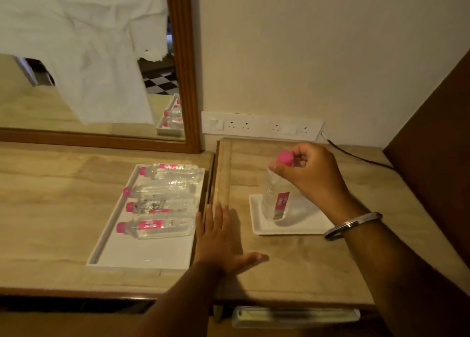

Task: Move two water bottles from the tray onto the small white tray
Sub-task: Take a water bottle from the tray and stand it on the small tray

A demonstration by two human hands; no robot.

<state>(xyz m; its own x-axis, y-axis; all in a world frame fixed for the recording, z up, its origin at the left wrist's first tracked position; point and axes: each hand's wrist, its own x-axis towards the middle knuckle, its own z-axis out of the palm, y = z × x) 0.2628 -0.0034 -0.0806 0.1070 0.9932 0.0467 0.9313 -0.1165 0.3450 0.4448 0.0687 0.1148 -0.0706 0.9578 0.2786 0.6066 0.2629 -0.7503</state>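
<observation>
My right hand grips the neck of a clear water bottle with a pink cap, held upright and slightly tilted with its base on the small white tray. Several more pink-capped bottles lie on their sides in the long white tray to the left. My left hand rests flat and open on the counter between the two trays, holding nothing.
A wood-framed mirror stands behind the long tray, with a white cloth hanging over it. A socket strip runs along the wall, and a black cable trails across the back right. A dark wooden panel rises at the right.
</observation>
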